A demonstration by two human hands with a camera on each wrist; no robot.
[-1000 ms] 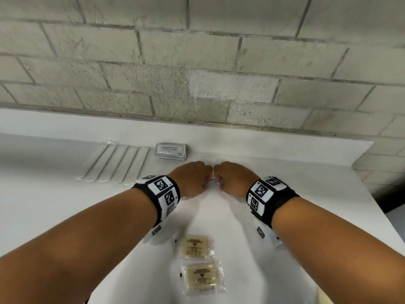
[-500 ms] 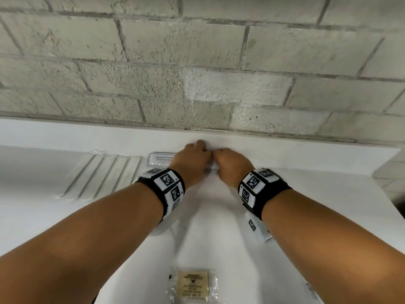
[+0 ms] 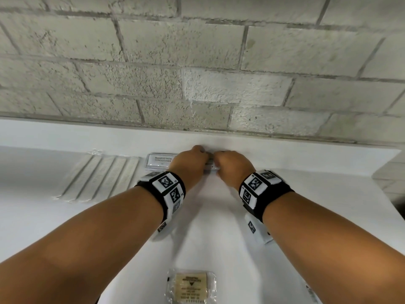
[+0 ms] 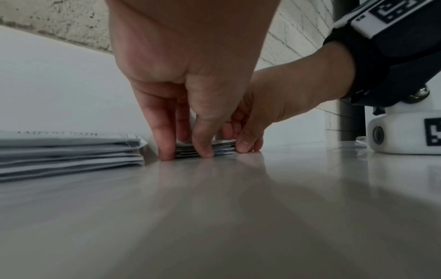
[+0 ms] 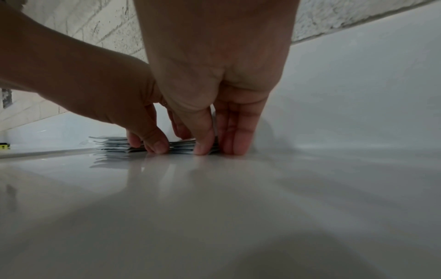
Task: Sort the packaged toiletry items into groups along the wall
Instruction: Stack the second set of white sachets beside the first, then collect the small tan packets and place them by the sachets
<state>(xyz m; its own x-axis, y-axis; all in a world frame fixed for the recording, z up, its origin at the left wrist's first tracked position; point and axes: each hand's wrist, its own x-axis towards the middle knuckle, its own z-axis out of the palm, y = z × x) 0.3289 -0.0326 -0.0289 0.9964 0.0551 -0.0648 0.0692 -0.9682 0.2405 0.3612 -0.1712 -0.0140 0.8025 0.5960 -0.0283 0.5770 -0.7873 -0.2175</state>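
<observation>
- nearest the person, a clear-wrapped tan soap bar (image 3: 191, 285) lies flat on the glossy white counter (image 3: 219, 238); its dark print faces away and is too small to read.
- both forearms reach forward over the counter, each wearing a black wrist band with white square-code tags (image 3: 168, 191).
- the left hand (image 3: 190, 163) and right hand (image 3: 232, 165) meet at the foot of the white upstand, knuckles up and fingers pointing down.
- between them sits a small stack of flat grey sachets (image 4: 210, 148), resting on the counter; the left hand pinches its left end with thumb in front, and the right hand pinches its right end likewise.
- just left of the left hand lies a taller pile of white sachets (image 3: 158, 160), its top label reading "shampoo with conditioner".
- further left, a row of long white packets in clear wrap (image 3: 103, 176) lies side by side.
- behind everything rises the grey block wall (image 3: 197, 62).
</observation>
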